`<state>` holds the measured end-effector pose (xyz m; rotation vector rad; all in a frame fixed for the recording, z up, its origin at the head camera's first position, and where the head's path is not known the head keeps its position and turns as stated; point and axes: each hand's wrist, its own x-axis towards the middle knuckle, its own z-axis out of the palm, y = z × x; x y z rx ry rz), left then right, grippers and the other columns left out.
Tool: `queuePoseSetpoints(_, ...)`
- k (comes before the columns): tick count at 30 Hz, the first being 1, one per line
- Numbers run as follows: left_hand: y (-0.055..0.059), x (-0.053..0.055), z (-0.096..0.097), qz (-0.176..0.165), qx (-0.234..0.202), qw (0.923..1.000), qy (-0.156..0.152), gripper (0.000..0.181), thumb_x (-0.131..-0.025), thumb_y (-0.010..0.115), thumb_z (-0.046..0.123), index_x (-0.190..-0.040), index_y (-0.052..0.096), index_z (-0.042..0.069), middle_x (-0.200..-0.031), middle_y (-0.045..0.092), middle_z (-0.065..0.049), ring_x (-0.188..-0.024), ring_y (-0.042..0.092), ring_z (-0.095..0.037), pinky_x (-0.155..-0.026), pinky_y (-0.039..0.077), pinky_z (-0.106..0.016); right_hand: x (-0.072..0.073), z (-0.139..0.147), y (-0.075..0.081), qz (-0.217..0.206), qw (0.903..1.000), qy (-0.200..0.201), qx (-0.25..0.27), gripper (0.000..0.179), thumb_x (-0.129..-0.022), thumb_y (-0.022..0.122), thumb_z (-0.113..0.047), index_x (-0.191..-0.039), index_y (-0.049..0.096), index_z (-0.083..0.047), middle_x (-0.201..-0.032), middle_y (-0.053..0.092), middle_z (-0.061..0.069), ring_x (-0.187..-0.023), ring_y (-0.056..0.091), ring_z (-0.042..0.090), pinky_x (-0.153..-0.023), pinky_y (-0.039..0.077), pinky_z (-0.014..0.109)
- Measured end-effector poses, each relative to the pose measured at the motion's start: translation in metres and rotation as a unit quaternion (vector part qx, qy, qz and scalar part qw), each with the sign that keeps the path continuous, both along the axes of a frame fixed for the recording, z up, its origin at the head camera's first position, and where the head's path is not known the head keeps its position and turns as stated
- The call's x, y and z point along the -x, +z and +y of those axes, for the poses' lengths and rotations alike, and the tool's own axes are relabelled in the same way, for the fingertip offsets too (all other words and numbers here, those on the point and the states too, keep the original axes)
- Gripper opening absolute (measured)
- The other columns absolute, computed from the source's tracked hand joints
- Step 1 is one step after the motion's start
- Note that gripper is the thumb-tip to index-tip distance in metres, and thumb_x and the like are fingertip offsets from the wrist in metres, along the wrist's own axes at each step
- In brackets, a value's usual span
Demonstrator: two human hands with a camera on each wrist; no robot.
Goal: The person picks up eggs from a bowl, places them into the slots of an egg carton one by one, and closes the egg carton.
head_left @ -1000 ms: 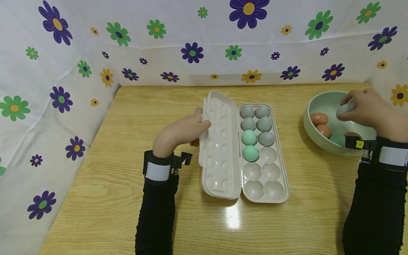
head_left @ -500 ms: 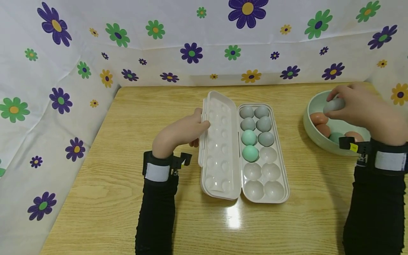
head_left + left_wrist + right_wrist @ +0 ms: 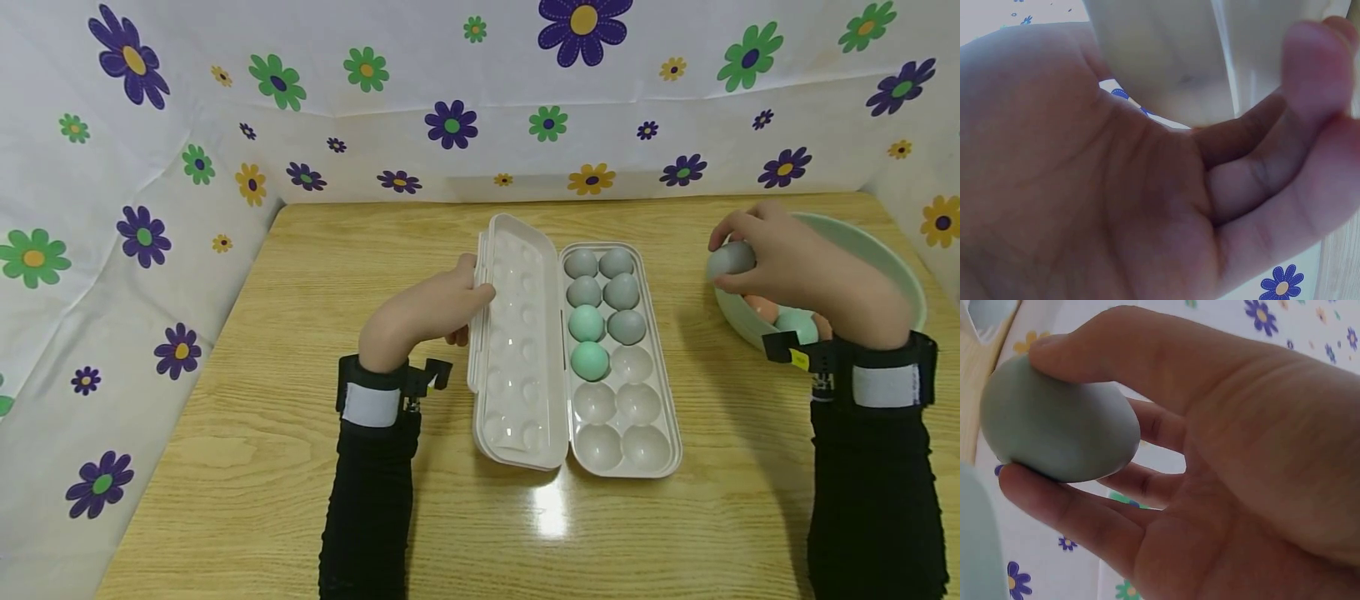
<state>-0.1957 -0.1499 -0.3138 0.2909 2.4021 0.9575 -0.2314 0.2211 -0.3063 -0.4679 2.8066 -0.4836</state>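
Note:
My right hand (image 3: 810,258) pinches a grey-blue egg (image 3: 731,262) between thumb and fingers, over the left rim of a pale green bowl (image 3: 877,237). The same egg (image 3: 1060,422) fills much of the right wrist view. My left hand (image 3: 431,312) grips the raised lid (image 3: 525,333) of a white egg carton (image 3: 660,450), thumb on its edge and fingers behind. In the carton's far cups sit several grey-blue eggs (image 3: 621,292) and two mint green eggs (image 3: 589,361); the nearer cups hold nothing.
Inside the bowl, partly hidden by my right hand and forearm, lie a mint green egg (image 3: 797,325) and brown eggs (image 3: 762,307). A flowered cloth (image 3: 450,167) hangs behind and at the sides of the wooden table (image 3: 247,450).
My right hand has moved left with the grey-blue egg, from inside the bowl to its left rim. The left hand and the carton have stayed put.

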Motion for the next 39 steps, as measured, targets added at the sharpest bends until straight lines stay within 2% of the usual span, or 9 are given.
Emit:
queuePoseSetpoints(7,0.001,0.0,0.0,-0.002,0.004,1.0,-0.003,0.048,-0.097,0.03,0.026,-0.135,0.021,-0.002,-0.071,0.052,-0.012,-0.054,0.05,-0.023,-0.052,0.044,-0.029,-0.015,-0.018,-0.008,0.011,0.9994,0.032,-0.003,0.035,-0.083,0.067,-0.019,-0.114,0.054,-0.007,-0.117,0.042,0.022,-0.096,0.05,0.037,-0.077,0.052,0.05)
queuePoseSetpoints(15,0.001,0.0,0.0,-0.002,0.004,1.0,-0.002,0.05,-0.097,0.03,0.027,-0.136,0.02,-0.002,-0.07,0.052,-0.01,-0.054,0.051,-0.022,-0.054,0.045,-0.031,-0.024,-0.038,-0.006,0.01,0.998,0.057,0.025,0.033,-0.082,0.068,-0.016,-0.112,0.056,-0.008,-0.113,0.043,0.018,-0.094,0.053,0.033,-0.076,0.053,0.045)
queuePoseSetpoints(19,0.001,0.0,-0.001,-0.001,0.005,1.0,0.0,0.049,-0.097,0.031,0.027,-0.136,0.021,-0.002,-0.071,0.052,-0.011,-0.054,0.05,-0.022,-0.053,0.045,-0.03,-0.028,-0.049,-0.006,0.007,0.9981,0.061,-0.002,0.034,-0.082,0.07,-0.019,-0.113,0.056,-0.013,-0.114,0.043,0.015,-0.091,0.055,0.03,-0.066,0.051,0.041)
queuePoseSetpoints(24,0.002,0.0,0.0,0.0,0.005,1.0,-0.001,0.048,-0.097,0.03,0.027,-0.135,0.021,-0.001,-0.071,0.051,-0.01,-0.054,0.05,-0.022,-0.051,0.043,-0.027,-0.034,-0.058,-0.009,0.001,0.9966,0.083,0.001,0.033,-0.082,0.07,-0.018,-0.112,0.057,-0.015,-0.113,0.045,0.012,-0.091,0.051,0.026,-0.069,0.049,0.035)
queuePoseSetpoints(26,0.002,-0.001,0.0,0.0,0.005,1.0,-0.002,0.048,-0.097,0.03,0.027,-0.135,0.022,-0.001,-0.071,0.051,-0.01,-0.054,0.05,-0.022,-0.051,0.043,-0.027,-0.035,-0.061,-0.012,0.003,0.9952,0.096,0.02,0.032,-0.081,0.07,-0.014,-0.111,0.058,-0.012,-0.112,0.045,0.012,-0.091,0.049,0.025,-0.072,0.049,0.033)
queuePoseSetpoints(34,0.001,0.0,0.0,-0.001,0.007,1.0,0.0,0.047,-0.097,0.03,0.027,-0.134,0.022,-0.002,-0.07,0.051,-0.01,-0.054,0.05,-0.022,-0.051,0.043,-0.027,-0.037,-0.07,-0.019,0.004,0.9913,0.129,0.022,0.032,-0.079,0.068,-0.009,-0.109,0.057,-0.009,-0.11,0.044,0.013,-0.083,0.05,0.022,-0.068,0.045,0.03)
queuePoseSetpoints(39,0.001,-0.001,0.0,-0.001,0.007,1.0,0.0,0.044,-0.096,0.03,0.026,-0.131,0.025,-0.001,-0.07,0.051,-0.01,-0.053,0.049,-0.022,-0.051,0.042,-0.028,-0.039,-0.078,-0.023,0.003,0.9881,0.152,0.026,0.031,-0.078,0.071,-0.008,-0.105,0.058,-0.009,-0.106,0.045,0.012,-0.084,0.049,0.023,-0.069,0.046,0.031)
